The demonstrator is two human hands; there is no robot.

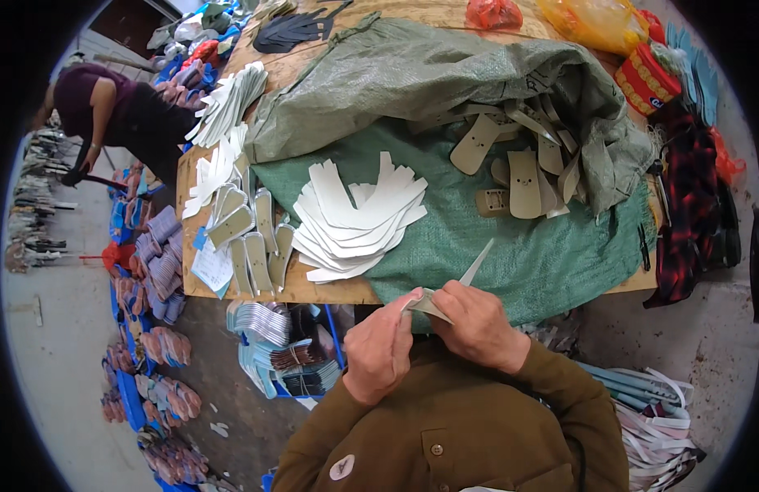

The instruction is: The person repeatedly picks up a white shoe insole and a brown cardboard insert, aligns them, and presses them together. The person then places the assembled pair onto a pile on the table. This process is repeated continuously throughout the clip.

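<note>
Close to my chest, at the table's front edge, both hands grip one pale, thin, bent piece [478,261]. Its pointed end sticks out beyond my right hand [483,326], whose fingers are closed on it. The fingers of my left hand [379,348] pinch its other end, which they partly hide. Just ahead lies a fanned stack of white U-shaped cut-outs [359,234] on a green woven sheet [502,271]. Beige insole-shaped pieces [524,184] with small holes spill from a grey-green woven sack [355,90]. More finished-looking beige pieces [256,254] stand in rows at the left.
The wooden table [334,291] also bears white strips [232,102] and dark cut-outs [293,33]. A blue crate [330,328] of stacked pieces sits below. Bundled shoe parts [162,394] line the floor at left, where a person [109,107] bends over. Straps [650,418] lie at lower right.
</note>
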